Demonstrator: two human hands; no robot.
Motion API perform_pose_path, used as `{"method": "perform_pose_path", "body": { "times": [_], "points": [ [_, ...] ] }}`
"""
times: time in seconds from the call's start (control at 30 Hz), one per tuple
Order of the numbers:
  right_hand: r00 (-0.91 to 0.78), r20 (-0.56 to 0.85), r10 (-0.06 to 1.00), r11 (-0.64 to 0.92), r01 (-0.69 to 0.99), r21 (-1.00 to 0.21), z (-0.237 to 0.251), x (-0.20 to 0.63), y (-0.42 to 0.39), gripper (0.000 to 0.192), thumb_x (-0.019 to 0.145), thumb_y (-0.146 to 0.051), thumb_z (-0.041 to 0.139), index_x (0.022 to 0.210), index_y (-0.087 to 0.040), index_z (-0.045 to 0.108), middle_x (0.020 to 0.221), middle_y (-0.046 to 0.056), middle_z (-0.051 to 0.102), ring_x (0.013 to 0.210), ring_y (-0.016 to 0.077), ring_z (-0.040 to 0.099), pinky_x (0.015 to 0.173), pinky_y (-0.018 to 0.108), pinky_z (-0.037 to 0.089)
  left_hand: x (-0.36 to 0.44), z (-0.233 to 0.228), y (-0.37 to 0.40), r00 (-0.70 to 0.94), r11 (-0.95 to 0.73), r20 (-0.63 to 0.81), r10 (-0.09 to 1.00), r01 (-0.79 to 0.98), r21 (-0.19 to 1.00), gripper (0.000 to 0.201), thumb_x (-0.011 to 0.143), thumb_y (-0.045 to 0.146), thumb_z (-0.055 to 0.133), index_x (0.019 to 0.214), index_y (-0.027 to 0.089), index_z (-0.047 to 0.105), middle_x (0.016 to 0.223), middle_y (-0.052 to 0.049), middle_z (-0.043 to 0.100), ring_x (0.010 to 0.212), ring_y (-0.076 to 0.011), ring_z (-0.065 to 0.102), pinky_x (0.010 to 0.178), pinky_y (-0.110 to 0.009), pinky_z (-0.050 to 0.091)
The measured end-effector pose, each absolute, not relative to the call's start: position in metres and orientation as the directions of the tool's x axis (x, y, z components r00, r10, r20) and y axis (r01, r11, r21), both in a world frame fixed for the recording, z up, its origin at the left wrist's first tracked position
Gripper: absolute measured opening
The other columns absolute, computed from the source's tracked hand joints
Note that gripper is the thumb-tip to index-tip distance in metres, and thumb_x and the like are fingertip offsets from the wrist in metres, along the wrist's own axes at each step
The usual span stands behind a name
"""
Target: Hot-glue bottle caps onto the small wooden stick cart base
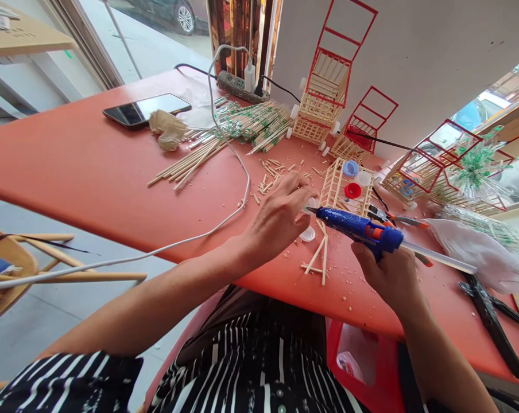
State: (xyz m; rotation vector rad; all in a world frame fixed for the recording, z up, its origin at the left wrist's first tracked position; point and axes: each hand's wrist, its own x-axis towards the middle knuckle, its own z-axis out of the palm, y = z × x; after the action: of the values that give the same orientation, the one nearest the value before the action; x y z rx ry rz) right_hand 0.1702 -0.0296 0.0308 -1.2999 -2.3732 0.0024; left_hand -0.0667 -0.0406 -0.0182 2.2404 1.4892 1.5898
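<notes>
A blue hot glue gun [348, 223] with a clear glue stick jutting from its back is gripped in my right hand [392, 281]. Its nozzle points left and meets a small whitish plastic cap [312, 204], pinched in the fingers of my left hand [281, 212]. Below that hand another white cap [308, 234] lies on the table. Close by, a few thin wooden sticks [322, 255] form a narrow frame. Just behind the glue gun sits a small stick-built cart body [334, 186], with a red cap [353, 190] and a blue cap [350, 167] on it.
Bundles of wooden sticks [259, 123], a phone [147, 110] and a power strip [242, 86] lie toward the back left. A white cable [190, 236] crosses the table. Finished-looking stick carts [322, 86] stand along the wall. Pliers [408, 221] and a black-handled tool [496, 327] are at right.
</notes>
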Motion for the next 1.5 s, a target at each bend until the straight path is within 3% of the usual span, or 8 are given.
{"method": "perform_pose_path", "body": {
  "times": [0.2,0.4,0.53,0.7,0.93,1.2,1.5],
  "points": [
    [-0.477,0.370,0.797,0.569,0.799,-0.195,0.0312,0.1690,-0.0300,0.070,0.096,-0.085,0.033,0.059,-0.027,0.041,0.042,-0.003,0.037,0.039,0.0146,0.038,0.043,0.031,0.022,-0.0654,-0.0198,-0.0404,0.066,-0.536,0.695,0.716,0.690,0.487,0.020,0.087,0.001,0.061,0.098,0.017,0.067,0.103,-0.006,0.068,0.102,-0.0232,0.063,0.090,-0.035,0.053],
    [-0.455,0.415,0.788,0.563,0.805,-0.188,0.0286,0.1704,-0.0276,0.065,0.099,-0.080,0.035,0.061,-0.027,0.043,0.042,-0.005,0.030,0.037,0.0146,0.031,0.044,0.033,0.018,-0.0655,-0.0217,-0.0390,0.064,-0.533,0.697,0.714,0.696,0.481,0.020,0.089,0.002,0.061,0.102,0.016,0.068,0.104,-0.007,0.067,0.104,-0.0236,0.063,0.091,-0.036,0.053],
    [-0.458,0.442,0.772,0.571,0.805,-0.164,0.0280,0.1721,-0.0262,0.067,0.098,-0.083,0.031,0.060,-0.029,0.037,0.042,-0.004,0.027,0.038,0.0151,0.030,0.045,0.035,0.018,-0.0661,-0.0203,-0.0385,0.053,-0.543,0.711,0.701,0.686,0.485,0.021,0.090,0.001,0.060,0.100,0.017,0.067,0.103,-0.006,0.067,0.102,-0.0217,0.062,0.089,-0.034,0.053],
    [-0.485,0.384,0.785,0.578,0.797,-0.174,0.0316,0.1706,-0.0278,0.068,0.097,-0.086,0.031,0.059,-0.030,0.032,0.040,-0.003,0.033,0.035,0.0157,0.035,0.043,0.034,0.019,-0.0666,-0.0189,-0.0392,0.025,-0.541,0.719,0.694,0.677,0.499,0.020,0.090,0.001,0.061,0.100,0.017,0.067,0.103,-0.005,0.068,0.103,-0.0209,0.064,0.090,-0.033,0.052],
    [-0.490,0.388,0.781,0.582,0.797,-0.162,0.0299,0.1698,-0.0289,0.067,0.098,-0.083,0.034,0.063,-0.027,0.046,0.048,0.000,0.046,0.042,0.0174,0.045,0.047,0.032,0.029,-0.0659,-0.0200,-0.0399,0.050,-0.557,0.722,0.690,0.673,0.487,0.021,0.086,-0.001,0.061,0.097,0.016,0.067,0.100,-0.006,0.067,0.101,-0.0222,0.063,0.089,-0.033,0.052],
    [-0.453,0.379,0.807,0.554,0.804,-0.217,0.0322,0.1667,-0.0288,0.070,0.095,-0.088,0.031,0.059,-0.028,0.035,0.040,-0.004,0.031,0.036,0.0137,0.032,0.042,0.032,0.017,-0.0654,-0.0185,-0.0405,0.068,-0.531,0.675,0.734,0.678,0.508,0.019,0.090,0.003,0.060,0.099,0.018,0.067,0.104,-0.007,0.067,0.103,-0.0235,0.062,0.090,-0.036,0.053],
    [-0.490,0.367,0.791,0.579,0.793,-0.189,0.0327,0.1721,-0.0270,0.066,0.098,-0.081,0.037,0.061,-0.027,0.043,0.045,-0.004,0.029,0.040,0.0143,0.031,0.046,0.034,0.022,-0.0661,-0.0187,-0.0403,0.048,-0.515,0.680,0.732,0.692,0.506,0.020,0.091,0.003,0.060,0.101,0.018,0.068,0.104,-0.006,0.066,0.104,-0.0225,0.062,0.091,-0.035,0.052]
  ]
}}
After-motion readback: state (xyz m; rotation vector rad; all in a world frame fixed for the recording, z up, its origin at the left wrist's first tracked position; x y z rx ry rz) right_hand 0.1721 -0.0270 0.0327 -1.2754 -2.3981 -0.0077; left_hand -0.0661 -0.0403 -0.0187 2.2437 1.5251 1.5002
